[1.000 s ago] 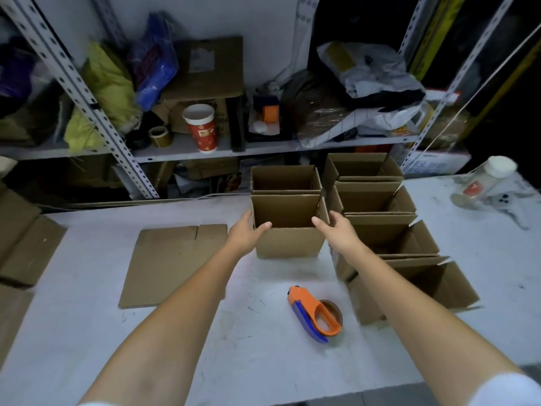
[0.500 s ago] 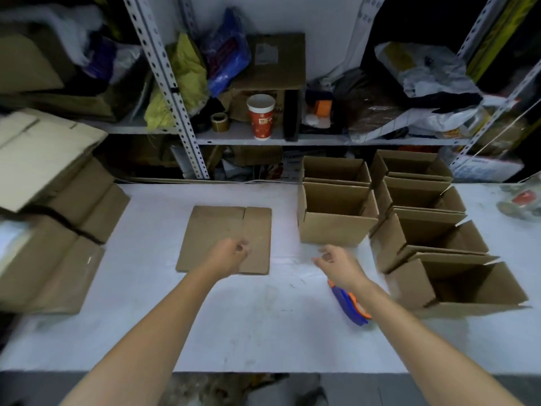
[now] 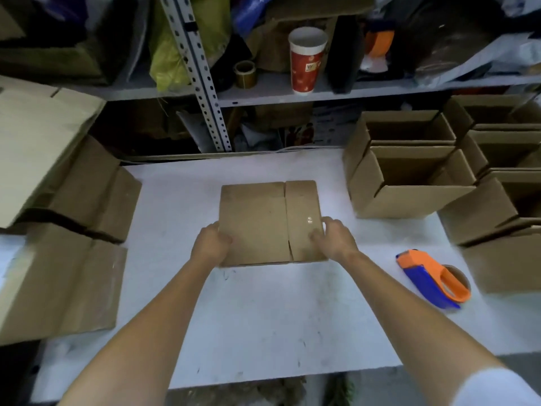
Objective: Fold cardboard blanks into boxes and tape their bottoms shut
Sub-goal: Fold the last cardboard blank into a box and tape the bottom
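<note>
Closest to me, both hands are on the flat blank (image 3: 263, 224), which lies in the middle of the white table (image 3: 263, 317). The left hand (image 3: 209, 244) has its fingers curled onto the blank's near-left edge. The right hand (image 3: 336, 240) pinches the near-right edge, thumb on top. My guess is that a grip on both sides like that is for lifting it and popping it open.

The tape dispenser (image 3: 430, 278), orange and blue, sits just off the right forearm, handy for the bottom seam I'd say. Spare blanks (image 3: 58, 288) are piled on the left and open boxes (image 3: 409, 183) are lined up on the right, so supply one side, done the other.

Further back on the shelf there's a red paper cup (image 3: 306, 60) with a small logo, maybe a W, too blurry to read. No print on the cardboard that I can make out.
</note>
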Demonstrator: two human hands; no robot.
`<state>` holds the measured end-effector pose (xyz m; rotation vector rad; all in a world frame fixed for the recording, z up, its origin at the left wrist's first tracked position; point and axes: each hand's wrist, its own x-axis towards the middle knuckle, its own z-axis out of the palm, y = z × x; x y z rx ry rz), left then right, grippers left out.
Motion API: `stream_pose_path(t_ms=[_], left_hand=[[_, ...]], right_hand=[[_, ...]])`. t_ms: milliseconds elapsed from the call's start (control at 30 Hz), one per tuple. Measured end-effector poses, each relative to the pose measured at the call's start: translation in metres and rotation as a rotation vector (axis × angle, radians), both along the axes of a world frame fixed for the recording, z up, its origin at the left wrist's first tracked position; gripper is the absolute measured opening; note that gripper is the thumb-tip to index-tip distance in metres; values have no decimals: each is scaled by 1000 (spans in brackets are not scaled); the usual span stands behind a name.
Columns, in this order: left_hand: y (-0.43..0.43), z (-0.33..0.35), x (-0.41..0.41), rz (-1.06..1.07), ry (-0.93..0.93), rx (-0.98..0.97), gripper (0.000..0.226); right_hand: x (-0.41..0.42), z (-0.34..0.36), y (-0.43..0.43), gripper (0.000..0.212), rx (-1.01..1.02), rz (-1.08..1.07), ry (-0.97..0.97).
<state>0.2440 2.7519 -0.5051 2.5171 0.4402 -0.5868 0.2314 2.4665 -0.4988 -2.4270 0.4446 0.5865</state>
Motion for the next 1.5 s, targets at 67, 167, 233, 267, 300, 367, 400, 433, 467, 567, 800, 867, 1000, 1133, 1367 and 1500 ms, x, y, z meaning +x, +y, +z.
stream_pose_path(t_ms=[67, 167, 233, 267, 300, 367, 400, 433, 467, 567, 800, 867, 1000, 1133, 1367, 1500], left_hand=[[4, -17, 13, -23, 30, 25, 69], [7, -41, 26, -33, 86, 50, 80], [6, -52, 29, -23, 115, 52, 84], [5, -56, 29, -14, 118, 41, 86], [4, -58, 29, 0, 118, 26, 87], [1, -57, 27, 28, 94, -22, 85], [0, -54, 26, 50, 77, -67, 82], [0, -50, 24, 90, 50, -136, 78], [-1, -45, 21, 143, 23, -218, 74], [-1, -22, 9, 211, -45, -386, 66], [-25, 44, -24, 254, -67, -717, 69], [-24, 58, -35, 246, -64, -800, 80], [-24, 83, -59, 84, -61, -860, 96], [-36, 100, -91, -79, -90, -763, 93], [-86, 115, -130, -124, -197, -618, 82], [-120, 125, -145, -161, -156, -560, 79]], right_hand=[[18, -11, 11, 56, -17, -19, -26], [33, -29, 22, 64, -29, -28, -24], [36, -39, 30, 76, -41, -22, 12], [36, -44, 34, 79, -44, -20, 29], [35, -51, 37, 82, -45, -29, 31], [35, -57, 42, 86, -22, -89, 6], [35, -58, 44, 90, 2, -131, -14], [35, -57, 45, 95, 34, -173, -28], [34, -53, 47, 100, 77, -212, -30], [23, -38, 47, 112, 299, -326, -4], [-19, 26, 41, 71, 668, -334, -163], [-35, 48, 29, 80, 650, -253, -223], [-73, 78, -1, 110, 546, -80, -278], [-108, 89, -24, 126, 561, 4, -279], [-139, 84, -71, 90, 558, -19, -309], [-150, 77, -108, 79, 541, -4, -331]])
